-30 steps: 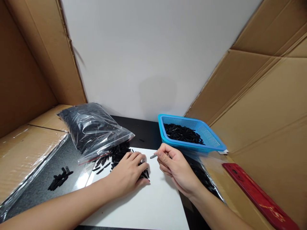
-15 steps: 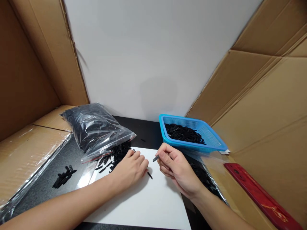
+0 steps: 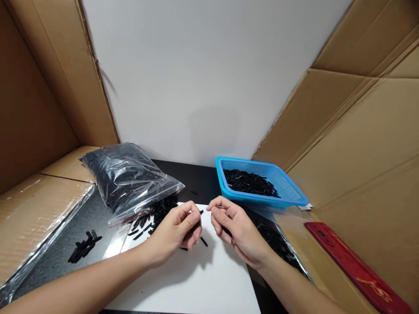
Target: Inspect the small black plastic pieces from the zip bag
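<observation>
Both hands are raised just over the white sheet (image 3: pixel 209 274) that lies at the near edge of the dark surface (image 3: pixel 196 181). The left hand (image 3: pixel 176 231) is curled, its thumb and forefinger pinching a small black piece (image 3: pixel 200 212) at its tip. The right hand (image 3: pixel 232 226) is closed in the same way, its fingertips pinched on what looks like a thin pin-like part (image 3: pixel 218 206), too small to tell clearly. The two pinches face each other and are almost touching above the far part of the sheet. As for how far the work stands, judged from how things lie: the clear bag (image 3: pixel 126 176) at the far left of the surface is open and bulging with black pieces, and a spill of loose pieces (image 3: pixel 153 213) runs from its mouth onto the sheet's far left corner, so much stock seems untouched. The blue basket (image 3: pixel 294 192) at the far right edge holds a shallow layer of black pieces (image 3: pixel 248 182), covering only part of its floor, which suggests a modest share has been handled. A small cluster of black pieces (image 3: pixel 83 246) lies apart near the left edge of the surface, and two stray pieces (image 3: pixel 203 241) rest on the sheet under the left hand. A red strip (image 3: pixel 353 270) lies on the cardboard at the right.
</observation>
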The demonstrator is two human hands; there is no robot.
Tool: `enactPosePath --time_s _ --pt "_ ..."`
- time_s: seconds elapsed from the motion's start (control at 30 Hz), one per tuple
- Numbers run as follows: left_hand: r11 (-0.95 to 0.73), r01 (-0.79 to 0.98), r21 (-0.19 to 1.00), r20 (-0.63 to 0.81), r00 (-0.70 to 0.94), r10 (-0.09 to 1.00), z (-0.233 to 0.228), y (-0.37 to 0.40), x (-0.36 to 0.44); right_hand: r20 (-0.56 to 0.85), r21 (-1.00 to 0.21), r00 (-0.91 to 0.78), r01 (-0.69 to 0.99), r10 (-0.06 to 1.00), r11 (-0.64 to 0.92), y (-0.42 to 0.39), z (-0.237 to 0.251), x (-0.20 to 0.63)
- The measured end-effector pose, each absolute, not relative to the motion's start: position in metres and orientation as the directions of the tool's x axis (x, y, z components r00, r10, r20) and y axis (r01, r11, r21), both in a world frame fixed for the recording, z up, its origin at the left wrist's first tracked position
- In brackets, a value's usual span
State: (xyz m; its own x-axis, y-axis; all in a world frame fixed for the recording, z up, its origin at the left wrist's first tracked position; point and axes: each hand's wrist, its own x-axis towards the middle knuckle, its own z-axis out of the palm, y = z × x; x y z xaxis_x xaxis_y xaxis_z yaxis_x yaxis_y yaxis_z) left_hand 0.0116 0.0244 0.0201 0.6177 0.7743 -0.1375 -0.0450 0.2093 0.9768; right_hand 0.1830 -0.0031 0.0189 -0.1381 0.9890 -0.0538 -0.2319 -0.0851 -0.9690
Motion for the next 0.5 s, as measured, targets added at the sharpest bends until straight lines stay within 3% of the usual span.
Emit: enactPosePath --time_s 0.1,0.2,0.5 --pt "0.239 -0.070 0.969 -0.142 0.631 0.763 0.0189 0.0236 0.0126 0.109 -0.993 -0.066 0.030 0.992 0.112 -0.0061 0.0167 0.1832" --pt "0.237 -0.074 0.969 -0.137 0.638 0.758 0.0179 0.0243 0.0121 0.203 -0.959 -0.045 0.192 0.978 0.208 -0.0080 0.0172 0.1848" --pt "0.205 -0.095 0.974 -0.103 0.621 0.777 0.0167 0.0224 0.0111 0.210 -0.945 -0.067 0.241 0.975 0.220 -0.0102 0.0185 0.1838"
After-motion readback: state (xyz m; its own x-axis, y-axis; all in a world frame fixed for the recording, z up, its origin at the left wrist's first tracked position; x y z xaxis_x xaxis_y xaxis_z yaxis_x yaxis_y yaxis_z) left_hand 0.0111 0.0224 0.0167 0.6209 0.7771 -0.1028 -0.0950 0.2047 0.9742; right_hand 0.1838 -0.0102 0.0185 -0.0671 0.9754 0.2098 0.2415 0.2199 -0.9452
